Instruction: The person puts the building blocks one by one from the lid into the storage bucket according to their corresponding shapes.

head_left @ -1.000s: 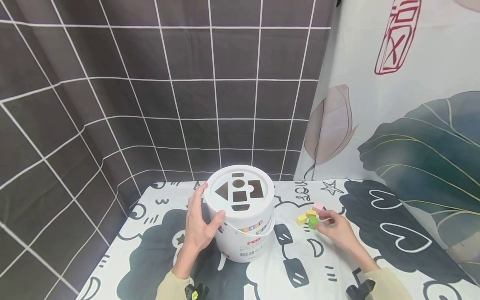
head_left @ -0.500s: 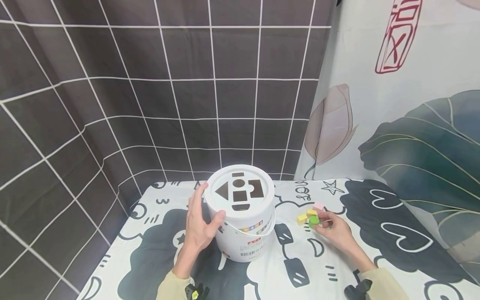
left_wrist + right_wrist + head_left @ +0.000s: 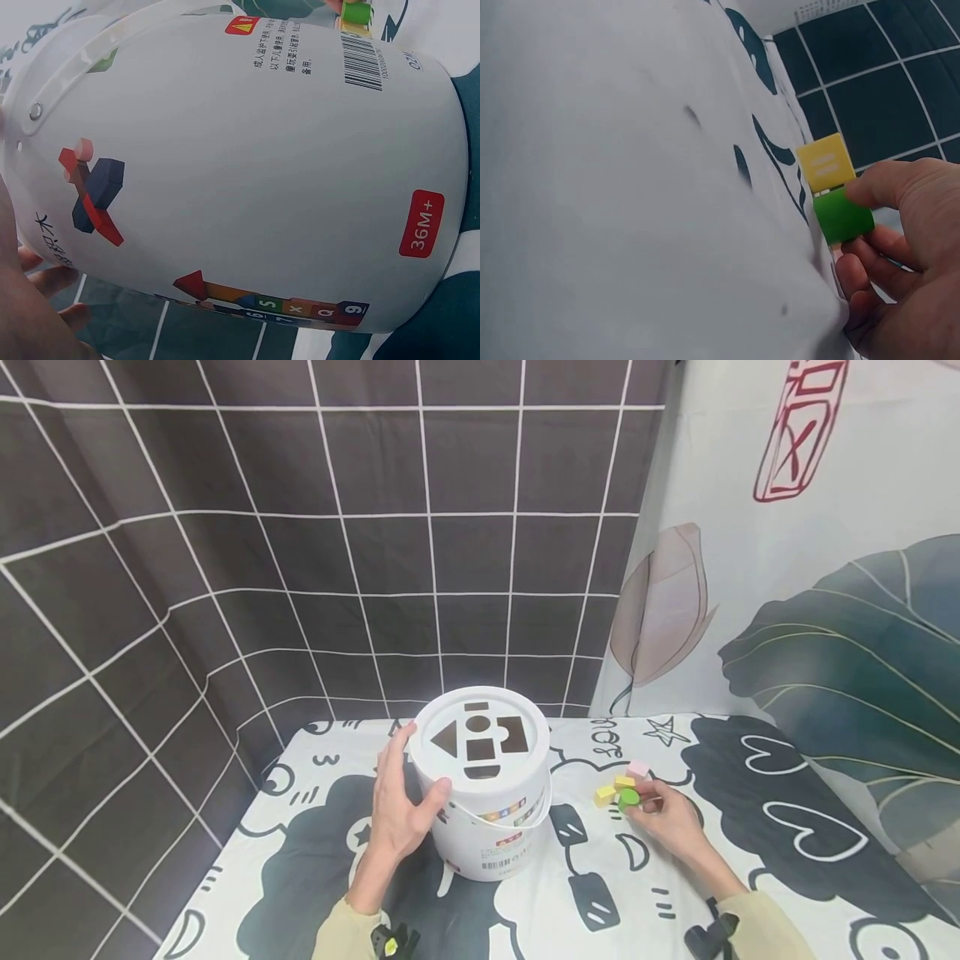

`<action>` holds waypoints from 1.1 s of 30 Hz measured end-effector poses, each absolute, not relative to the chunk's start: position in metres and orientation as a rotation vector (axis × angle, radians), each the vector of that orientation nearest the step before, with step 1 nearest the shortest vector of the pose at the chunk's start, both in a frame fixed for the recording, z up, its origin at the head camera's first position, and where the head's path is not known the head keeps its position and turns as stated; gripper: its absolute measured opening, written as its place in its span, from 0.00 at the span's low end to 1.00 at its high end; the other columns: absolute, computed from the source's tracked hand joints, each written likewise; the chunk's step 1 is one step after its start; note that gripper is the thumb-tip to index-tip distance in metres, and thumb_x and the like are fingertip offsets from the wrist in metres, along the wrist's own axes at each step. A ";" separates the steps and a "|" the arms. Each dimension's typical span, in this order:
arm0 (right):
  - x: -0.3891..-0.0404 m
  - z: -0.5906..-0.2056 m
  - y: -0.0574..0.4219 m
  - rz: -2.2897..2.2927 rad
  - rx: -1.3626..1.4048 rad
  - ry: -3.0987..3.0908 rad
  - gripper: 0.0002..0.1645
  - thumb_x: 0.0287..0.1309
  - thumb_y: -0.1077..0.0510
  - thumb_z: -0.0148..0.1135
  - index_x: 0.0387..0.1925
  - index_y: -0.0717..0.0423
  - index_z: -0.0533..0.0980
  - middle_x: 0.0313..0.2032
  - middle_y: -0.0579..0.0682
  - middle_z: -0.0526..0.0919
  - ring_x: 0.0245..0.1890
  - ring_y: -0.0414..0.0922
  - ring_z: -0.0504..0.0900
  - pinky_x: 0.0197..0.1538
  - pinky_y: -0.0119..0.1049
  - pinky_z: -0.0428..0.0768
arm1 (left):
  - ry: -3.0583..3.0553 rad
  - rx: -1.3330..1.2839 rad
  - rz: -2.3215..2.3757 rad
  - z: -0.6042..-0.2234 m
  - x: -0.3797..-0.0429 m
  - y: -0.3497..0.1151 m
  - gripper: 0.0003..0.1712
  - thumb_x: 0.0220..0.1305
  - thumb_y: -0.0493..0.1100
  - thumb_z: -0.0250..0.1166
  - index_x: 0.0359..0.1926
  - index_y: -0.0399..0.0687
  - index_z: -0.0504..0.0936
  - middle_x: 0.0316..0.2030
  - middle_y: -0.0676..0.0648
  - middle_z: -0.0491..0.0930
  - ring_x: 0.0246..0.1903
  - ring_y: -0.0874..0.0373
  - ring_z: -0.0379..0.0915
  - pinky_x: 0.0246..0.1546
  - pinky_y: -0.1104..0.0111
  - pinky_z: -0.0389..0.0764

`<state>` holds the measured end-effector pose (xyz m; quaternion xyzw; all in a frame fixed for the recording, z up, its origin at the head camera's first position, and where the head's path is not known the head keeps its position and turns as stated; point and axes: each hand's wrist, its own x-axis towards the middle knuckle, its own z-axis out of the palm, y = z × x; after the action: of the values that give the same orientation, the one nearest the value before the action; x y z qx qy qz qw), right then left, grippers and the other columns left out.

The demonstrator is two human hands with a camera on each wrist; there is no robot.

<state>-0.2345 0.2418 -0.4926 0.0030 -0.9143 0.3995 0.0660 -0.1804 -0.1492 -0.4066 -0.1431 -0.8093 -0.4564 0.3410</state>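
Observation:
A white bucket (image 3: 468,839) stands upright on the printed cloth, its lid (image 3: 453,768) cut with several shaped holes. My left hand (image 3: 401,822) rests against the bucket's left side at the rim, thumb and fingers spread apart. To the right, my right hand (image 3: 671,822) pinches a green cylinder block (image 3: 628,800) between thumb and fingers. Close beside it lie two yellow blocks (image 3: 604,796) and a pink block (image 3: 637,769). In the right wrist view, a yellow block (image 3: 825,163) marked with two light bars sits against the green one.
Black-and-white cartoon cloth (image 3: 547,910) covers the tabletop. A dark curtain with white grid lines (image 3: 382,552) hangs behind, and a pale leaf-print curtain (image 3: 750,610) at the right. The bucket's thin white handle (image 3: 547,806) hangs down on its right front.
My right fingers have closed on the green cylinder block and turned it slightly, so its round face shows more. My left hand and the bucket stay in place.

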 end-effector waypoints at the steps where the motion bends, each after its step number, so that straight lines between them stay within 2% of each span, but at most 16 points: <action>1: -0.235 -0.493 0.242 1.203 0.011 -2.757 0.28 0.52 0.61 0.71 0.53 0.70 0.74 0.41 0.60 0.81 0.37 0.50 0.79 0.31 0.34 0.76 | -2.105 -0.374 -1.188 -0.406 -0.180 -0.149 0.47 0.53 0.55 0.64 0.73 0.46 0.63 0.68 0.39 0.67 0.66 0.43 0.61 0.61 0.36 0.60; 17: -0.236 -0.496 0.246 1.155 0.032 -2.751 0.25 0.53 0.61 0.71 0.51 0.69 0.76 0.41 0.59 0.82 0.37 0.50 0.79 0.34 0.36 0.76 | -2.103 -0.374 -1.186 -0.409 -0.181 -0.149 0.46 0.53 0.54 0.64 0.73 0.47 0.64 0.67 0.41 0.68 0.65 0.44 0.61 0.61 0.36 0.61; 33: -0.233 -0.480 0.249 1.243 0.039 -2.734 0.25 0.54 0.62 0.69 0.52 0.71 0.76 0.42 0.59 0.81 0.38 0.51 0.79 0.30 0.33 0.76 | -2.096 -0.374 -1.185 -0.407 -0.181 -0.149 0.47 0.52 0.54 0.64 0.73 0.45 0.63 0.68 0.39 0.67 0.69 0.41 0.58 0.63 0.36 0.57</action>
<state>-0.2332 0.2491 -0.4797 0.0131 -0.9081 0.4128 0.0691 -0.1808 -0.1489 -0.4068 -0.1440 -0.8073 -0.4564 0.3454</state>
